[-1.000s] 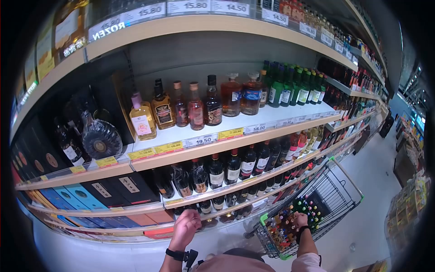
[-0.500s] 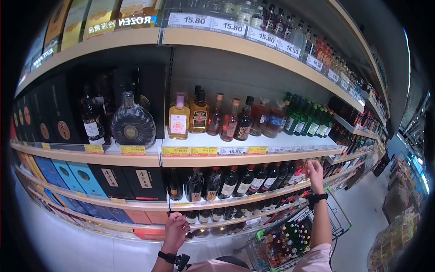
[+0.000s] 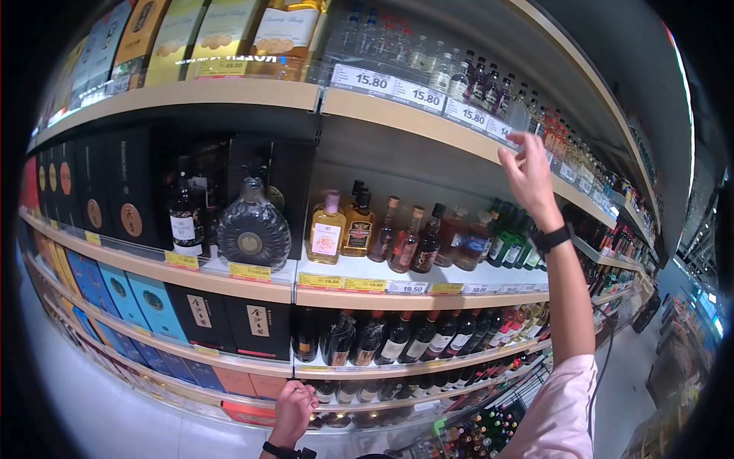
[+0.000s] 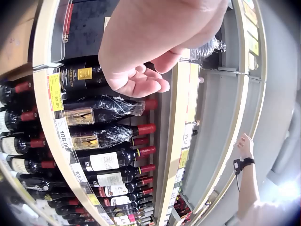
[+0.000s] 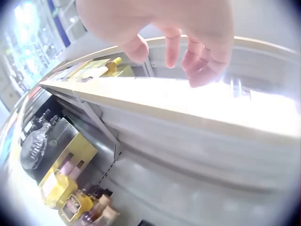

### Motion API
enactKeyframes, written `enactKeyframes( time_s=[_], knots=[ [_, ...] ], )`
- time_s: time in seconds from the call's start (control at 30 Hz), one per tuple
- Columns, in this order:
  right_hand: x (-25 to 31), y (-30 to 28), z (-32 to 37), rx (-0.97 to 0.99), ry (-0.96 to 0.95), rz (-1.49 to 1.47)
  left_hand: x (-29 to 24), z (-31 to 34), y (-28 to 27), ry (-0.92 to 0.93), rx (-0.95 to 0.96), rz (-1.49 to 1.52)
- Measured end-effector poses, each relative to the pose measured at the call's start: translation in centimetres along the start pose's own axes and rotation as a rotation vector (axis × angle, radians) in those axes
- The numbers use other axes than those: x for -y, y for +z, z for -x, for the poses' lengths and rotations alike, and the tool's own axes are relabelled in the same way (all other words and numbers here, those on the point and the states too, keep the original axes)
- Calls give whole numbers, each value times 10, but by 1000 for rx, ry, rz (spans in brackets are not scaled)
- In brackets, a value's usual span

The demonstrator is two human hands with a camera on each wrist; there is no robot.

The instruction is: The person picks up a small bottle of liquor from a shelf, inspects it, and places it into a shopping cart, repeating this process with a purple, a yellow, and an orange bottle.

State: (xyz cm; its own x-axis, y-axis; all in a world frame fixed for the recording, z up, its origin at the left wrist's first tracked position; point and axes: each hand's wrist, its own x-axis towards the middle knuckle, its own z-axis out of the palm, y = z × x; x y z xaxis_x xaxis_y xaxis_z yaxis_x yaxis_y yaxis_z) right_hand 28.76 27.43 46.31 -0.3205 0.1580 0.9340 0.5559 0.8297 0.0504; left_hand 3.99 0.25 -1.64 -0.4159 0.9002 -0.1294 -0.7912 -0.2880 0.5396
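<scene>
Right hand: the right hand is high in the upper right of the head view, at the front edge of the top shelf; its fingers are a little bent and apart, and it holds nothing.
Right hand, close view: the fingers hang loosely over the pale shelf edge; whether they touch it I cannot tell.
Nearest things: the small bottles stand in a row on the top shelf, just left of and above the fingertips, behind the price tags reading 15.80.
Wrist: a black band is around the right wrist, above a pink sleeve.
Left hand: the left hand is at the bottom centre, in front of the lowest shelves; its fingers are loosely curled and it holds nothing.
Left hand, close view: it hangs near the dark wine bottles, some in clear wrap, without touching them.
Middle shelf: a round glass decanter, a yellow bottle with a pink cap and green bottles further right.
Left side: blue boxes and black boxes.
Bottom right: a cart with many small bottles.
</scene>
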Motion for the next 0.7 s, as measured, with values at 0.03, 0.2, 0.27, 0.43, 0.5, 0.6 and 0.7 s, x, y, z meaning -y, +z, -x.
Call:
enactKeyframes(
  time_s=[0.03,0.2,0.27,0.43,0.5,0.6,0.7],
  knots=[
    [0,4,-18,-32,-56,45,-2,2,-3,11,-25,11],
    [18,27,-103,-55,-184,207,1,2,-23,60,-37,107],
    [31,39,-123,28,-205,357,1,4,-15,42,-69,98],
    [31,57,-173,212,-122,511,0,1,-4,85,-89,83],
    [20,65,-194,277,-108,502,0,1,2,99,-46,89],
    [14,75,-211,311,-47,448,2,1,11,95,3,96],
    [6,82,-225,383,-97,505,5,-2,11,80,21,80]
  ],
)
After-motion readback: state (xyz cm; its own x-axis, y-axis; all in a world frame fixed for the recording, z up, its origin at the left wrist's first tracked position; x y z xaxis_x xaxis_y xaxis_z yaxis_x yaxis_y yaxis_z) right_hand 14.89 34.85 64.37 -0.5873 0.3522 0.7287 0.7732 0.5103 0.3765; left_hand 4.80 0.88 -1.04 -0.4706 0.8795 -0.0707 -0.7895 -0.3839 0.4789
